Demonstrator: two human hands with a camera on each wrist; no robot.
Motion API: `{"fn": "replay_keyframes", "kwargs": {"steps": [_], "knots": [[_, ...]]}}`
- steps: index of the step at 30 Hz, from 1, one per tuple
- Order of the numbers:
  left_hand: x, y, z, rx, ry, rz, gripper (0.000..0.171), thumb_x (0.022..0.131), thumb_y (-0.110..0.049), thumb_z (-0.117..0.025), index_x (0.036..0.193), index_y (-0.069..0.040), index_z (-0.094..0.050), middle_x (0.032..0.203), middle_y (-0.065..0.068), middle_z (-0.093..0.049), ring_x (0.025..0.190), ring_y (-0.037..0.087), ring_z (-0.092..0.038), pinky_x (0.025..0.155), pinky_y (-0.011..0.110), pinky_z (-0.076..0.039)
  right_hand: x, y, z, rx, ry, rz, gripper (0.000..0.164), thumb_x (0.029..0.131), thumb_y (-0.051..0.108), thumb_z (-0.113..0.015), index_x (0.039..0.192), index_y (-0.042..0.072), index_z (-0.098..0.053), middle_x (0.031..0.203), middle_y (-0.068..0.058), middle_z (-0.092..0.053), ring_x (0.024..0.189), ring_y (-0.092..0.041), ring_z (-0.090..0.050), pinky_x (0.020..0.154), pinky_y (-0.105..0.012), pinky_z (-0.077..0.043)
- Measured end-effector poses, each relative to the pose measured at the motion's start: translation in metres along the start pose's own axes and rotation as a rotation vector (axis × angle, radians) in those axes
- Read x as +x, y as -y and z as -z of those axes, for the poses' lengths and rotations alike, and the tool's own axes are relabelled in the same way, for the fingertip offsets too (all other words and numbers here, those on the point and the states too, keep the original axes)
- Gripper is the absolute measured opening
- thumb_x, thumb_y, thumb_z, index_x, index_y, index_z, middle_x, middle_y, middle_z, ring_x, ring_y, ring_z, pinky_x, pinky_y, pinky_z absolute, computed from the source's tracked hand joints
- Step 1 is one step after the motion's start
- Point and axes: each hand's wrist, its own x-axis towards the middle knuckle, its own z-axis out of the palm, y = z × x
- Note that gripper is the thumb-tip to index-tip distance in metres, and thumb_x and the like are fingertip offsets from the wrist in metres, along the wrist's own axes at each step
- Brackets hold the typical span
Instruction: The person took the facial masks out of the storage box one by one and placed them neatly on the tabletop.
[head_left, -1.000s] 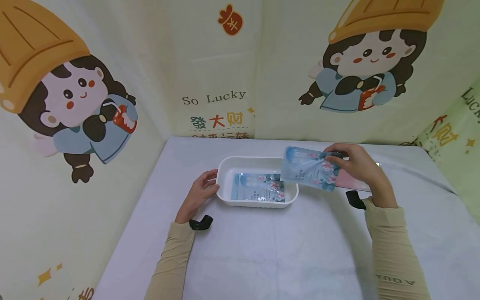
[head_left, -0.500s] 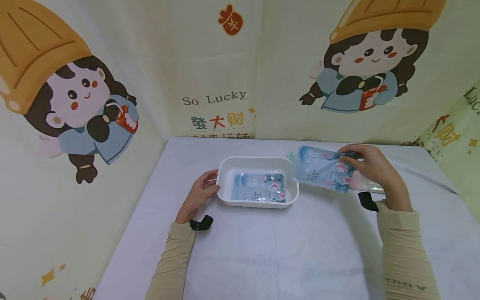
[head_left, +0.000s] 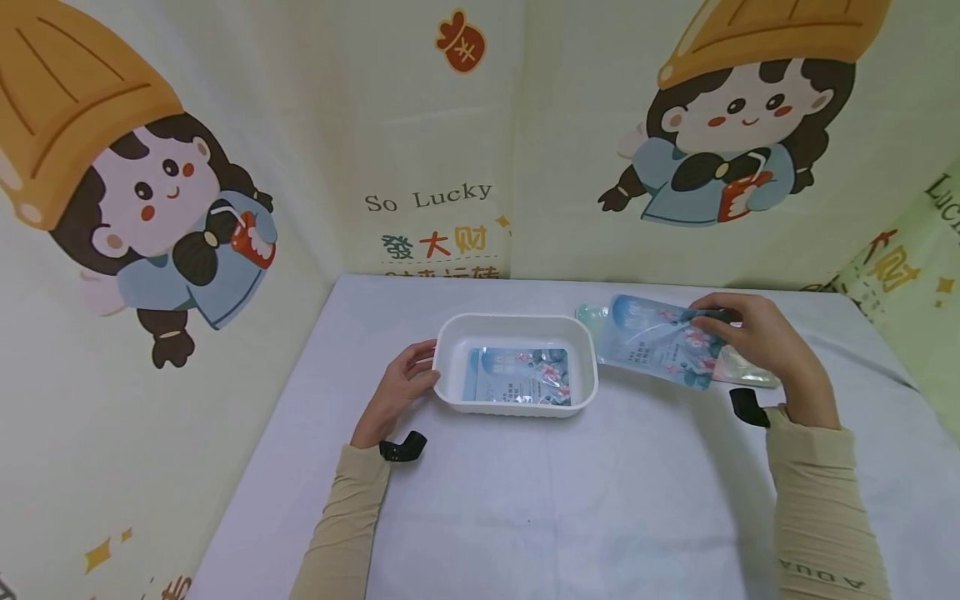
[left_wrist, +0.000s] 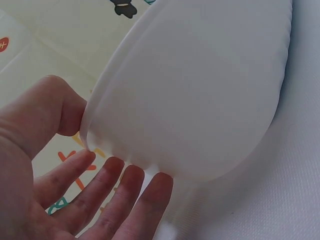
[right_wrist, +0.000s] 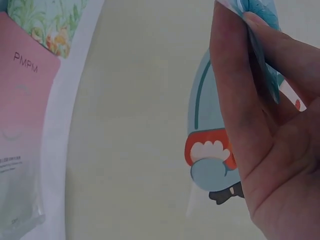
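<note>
A white plastic tray (head_left: 516, 408) stands mid-table, with overlapping blue flowered sachets (head_left: 522, 377) lying flat inside. At its left end is my left hand (head_left: 397, 385), thumb and fairly straight fingertips touching the outside wall (left_wrist: 190, 100). My right hand (head_left: 757, 332) pinches another blue flowered sachet (head_left: 652, 340) by its upper right corner, between thumb and fingers. This sachet is raised and tilted just right of the tray. In the right wrist view, only a folded part of the held sachet (right_wrist: 260, 45) shows between the fingers.
Partly hidden behind the held sachet are a green packet (head_left: 591, 317) and a pink-and-silver packet (head_left: 742, 369). In the right wrist view the pink packet (right_wrist: 25, 85) reads PMPM. White cloth (head_left: 540, 500) covers the table; printed curtains (head_left: 420, 125) hang behind.
My right hand has moved right with the sachet, from over the tray's right end to beside it. The green packet has come into view. My left hand keeps its place.
</note>
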Motion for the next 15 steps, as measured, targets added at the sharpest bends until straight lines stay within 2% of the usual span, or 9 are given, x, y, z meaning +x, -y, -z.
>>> {"fn": "replay_keyframes", "kwargs": {"steps": [5, 9, 15], "knots": [[-0.002, -0.002, 0.000, -0.012, 0.017, -0.008, 0.057, 0.094, -0.010, -0.066, 0.146, -0.012, -0.044, 0.147, 0.013, -0.047, 0.133, 0.031, -0.049, 0.104, 0.041, -0.048, -0.001, -0.005, -0.002, 0.008, 0.034, 0.001, 0.022, 0.094, 0.011, -0.068, 0.114, 0.002, -0.070, 0.108, -0.019, -0.067, 0.079, -0.008, -0.053, 0.066, -0.010, -0.039], [-0.003, -0.003, -0.001, -0.015, 0.021, -0.009, 0.059, 0.094, -0.011, -0.066, 0.148, -0.012, -0.042, 0.149, 0.013, -0.045, 0.135, 0.033, -0.047, 0.106, 0.044, -0.046, 0.000, -0.007, -0.005, 0.023, 0.104, -0.031, 0.024, 0.095, 0.014, -0.067, 0.116, 0.003, -0.070, 0.112, -0.020, -0.067, 0.084, -0.014, -0.056, 0.069, -0.011, -0.042], [-0.004, -0.003, -0.001, -0.017, 0.021, -0.012, 0.057, 0.094, -0.012, -0.066, 0.147, -0.012, -0.044, 0.149, 0.012, -0.046, 0.134, 0.032, -0.048, 0.106, 0.044, -0.047, 0.003, -0.009, -0.011, 0.013, 0.184, -0.037, 0.025, 0.095, 0.011, -0.066, 0.118, 0.002, -0.069, 0.118, -0.022, -0.066, 0.095, -0.027, -0.058, 0.074, -0.010, -0.044]]}}
